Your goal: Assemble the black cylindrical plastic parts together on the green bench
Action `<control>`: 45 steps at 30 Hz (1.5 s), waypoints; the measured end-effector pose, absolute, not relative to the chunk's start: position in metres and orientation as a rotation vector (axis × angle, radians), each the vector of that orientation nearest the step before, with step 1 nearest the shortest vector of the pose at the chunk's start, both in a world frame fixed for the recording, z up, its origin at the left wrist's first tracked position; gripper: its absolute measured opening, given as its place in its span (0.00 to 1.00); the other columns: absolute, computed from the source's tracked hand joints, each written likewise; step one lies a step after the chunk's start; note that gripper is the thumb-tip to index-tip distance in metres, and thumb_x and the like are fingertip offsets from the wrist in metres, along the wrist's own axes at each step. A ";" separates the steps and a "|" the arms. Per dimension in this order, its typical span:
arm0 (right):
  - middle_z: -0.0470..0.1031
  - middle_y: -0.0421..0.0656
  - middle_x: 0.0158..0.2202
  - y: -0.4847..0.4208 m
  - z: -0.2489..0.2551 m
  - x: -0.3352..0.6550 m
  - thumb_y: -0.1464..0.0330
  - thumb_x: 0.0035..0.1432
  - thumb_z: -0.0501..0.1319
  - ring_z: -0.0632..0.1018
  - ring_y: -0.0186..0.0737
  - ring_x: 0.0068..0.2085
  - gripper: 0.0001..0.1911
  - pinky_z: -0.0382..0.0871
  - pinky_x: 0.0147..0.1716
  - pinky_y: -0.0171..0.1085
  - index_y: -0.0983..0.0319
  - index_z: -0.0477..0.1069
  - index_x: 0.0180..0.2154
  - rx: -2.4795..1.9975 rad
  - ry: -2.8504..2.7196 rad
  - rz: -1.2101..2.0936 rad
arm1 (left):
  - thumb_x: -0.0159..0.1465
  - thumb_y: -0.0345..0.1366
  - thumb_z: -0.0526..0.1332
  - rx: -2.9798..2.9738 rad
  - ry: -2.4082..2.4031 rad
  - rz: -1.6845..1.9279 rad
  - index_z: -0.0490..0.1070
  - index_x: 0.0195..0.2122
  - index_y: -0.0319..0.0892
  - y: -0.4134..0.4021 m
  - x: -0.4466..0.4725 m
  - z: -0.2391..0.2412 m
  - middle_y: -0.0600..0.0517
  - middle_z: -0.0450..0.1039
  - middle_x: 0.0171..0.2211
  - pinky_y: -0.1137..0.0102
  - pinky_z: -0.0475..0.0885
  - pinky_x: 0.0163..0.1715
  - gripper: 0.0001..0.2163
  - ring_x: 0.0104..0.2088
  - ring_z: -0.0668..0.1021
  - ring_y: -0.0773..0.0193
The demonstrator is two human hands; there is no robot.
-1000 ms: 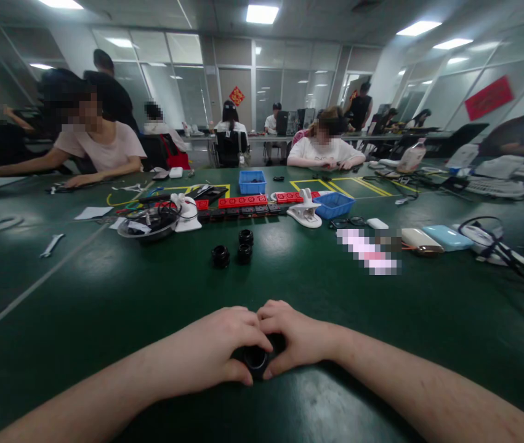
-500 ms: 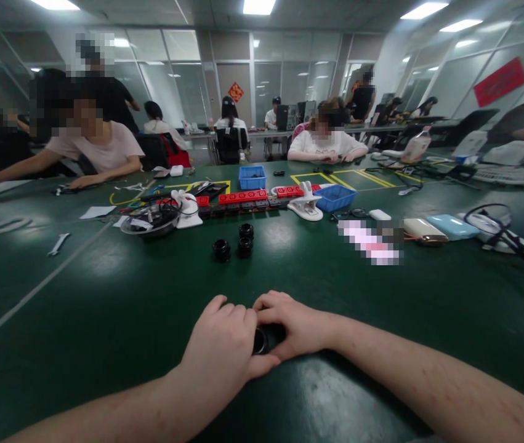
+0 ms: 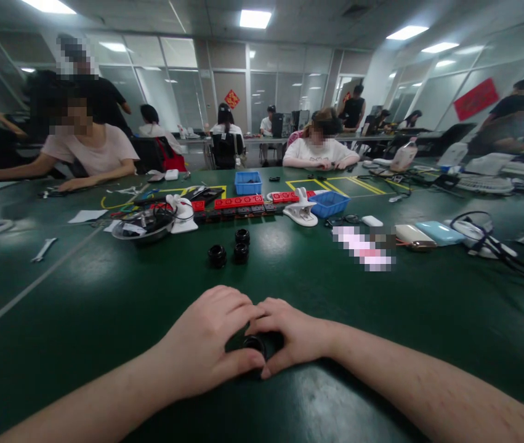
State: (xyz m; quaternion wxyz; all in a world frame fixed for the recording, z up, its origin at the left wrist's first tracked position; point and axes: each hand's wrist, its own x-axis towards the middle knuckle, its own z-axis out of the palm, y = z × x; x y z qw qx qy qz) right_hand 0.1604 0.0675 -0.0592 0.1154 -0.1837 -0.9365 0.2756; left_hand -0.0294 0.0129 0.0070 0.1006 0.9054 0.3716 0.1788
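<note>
Low over the green table, my left hand (image 3: 213, 335) and my right hand (image 3: 289, 337) meet around a black round part (image 3: 255, 343) with an open, ring-like top. The left thumb lies along its near side and the left fingers curl over the far side. My right fingers and thumb wrap its right side, their tips close to the left hand's. Most of the part is hidden by the fingers. Ahead of my hands stand three similar glossy black ring-shaped parts, one at the left (image 3: 217, 256), one at the back (image 3: 242, 237) and one at the front right (image 3: 241, 253).
Beyond lie a metal bowl of cables (image 3: 144, 227), a red and black power strip (image 3: 238, 202), white clip stands (image 3: 301, 209) and blue bins (image 3: 329, 204). A wrench (image 3: 44, 250) is at left, a blue case (image 3: 441, 232) at right. Other people sit across the green table (image 3: 104, 307).
My left hand has shifted its grip: its fingers now reach over the far side and the thumb along the near side, showing more of the ring top. The view has tilted slightly.
</note>
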 end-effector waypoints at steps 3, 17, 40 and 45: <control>0.67 0.43 0.42 0.068 -0.058 0.160 0.57 0.40 0.67 0.66 0.41 0.42 0.27 0.58 0.43 0.41 0.59 0.70 0.44 -0.526 -2.745 0.815 | 0.62 0.33 0.56 2.554 0.891 0.365 0.69 0.45 0.47 0.021 -0.039 0.021 0.52 0.70 0.45 0.67 0.64 0.47 0.11 0.46 0.69 0.61; 0.66 0.40 0.41 0.068 -0.056 0.160 0.57 0.39 0.68 0.66 0.40 0.42 0.22 0.57 0.42 0.40 0.59 0.71 0.37 -0.506 -2.770 0.848 | 0.56 0.27 0.64 2.356 0.876 0.113 0.69 0.45 0.47 0.019 -0.029 0.019 0.54 0.72 0.43 0.72 0.65 0.44 0.16 0.44 0.73 0.64; 0.67 0.43 0.40 0.063 -0.061 0.159 0.55 0.42 0.66 0.66 0.41 0.40 0.26 0.59 0.41 0.41 0.60 0.69 0.43 -0.603 -2.682 0.842 | 0.47 0.57 0.63 2.681 1.536 0.288 0.70 0.40 0.34 0.002 -0.009 -0.016 0.41 0.73 0.37 0.46 0.59 0.49 0.30 0.40 0.74 0.47; 0.67 0.44 0.46 0.065 -0.068 0.159 0.56 0.43 0.65 0.66 0.43 0.45 0.29 0.58 0.45 0.42 0.58 0.67 0.47 -0.607 -2.576 0.819 | 0.53 0.48 0.64 2.619 1.100 0.327 0.58 0.55 0.43 0.008 -0.022 0.005 0.44 0.57 0.57 0.54 0.57 0.54 0.30 0.56 0.61 0.51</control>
